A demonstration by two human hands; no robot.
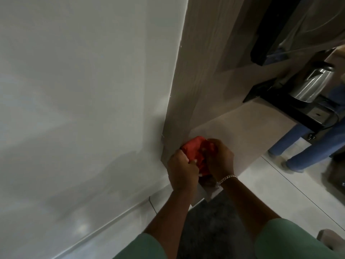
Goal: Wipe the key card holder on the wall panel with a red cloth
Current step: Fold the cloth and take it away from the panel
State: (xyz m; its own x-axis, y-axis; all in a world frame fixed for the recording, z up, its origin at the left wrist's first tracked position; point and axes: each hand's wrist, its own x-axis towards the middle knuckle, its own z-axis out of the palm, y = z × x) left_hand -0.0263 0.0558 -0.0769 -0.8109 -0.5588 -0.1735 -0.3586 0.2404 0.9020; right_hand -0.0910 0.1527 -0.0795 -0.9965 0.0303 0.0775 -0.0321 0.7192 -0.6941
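Observation:
A bunched red cloth (194, 148) is held between both my hands, low in the view, close to the corner where the white wall meets a beige wooden panel (197, 71). My left hand (182, 170) grips the cloth's left side. Over its right side closes my right hand (220, 159), which wears a silver bracelet. No key card holder shows in the view; nothing on the panel's visible face looks like one.
A white wall (84, 90) fills the left. At right, a steel kettle (309, 83) stands on a black tray (291, 107) on a beige counter. Another person's jeans-clad legs (306, 146) stand on the tiled floor at right. A dark rug (211, 227) lies below my arms.

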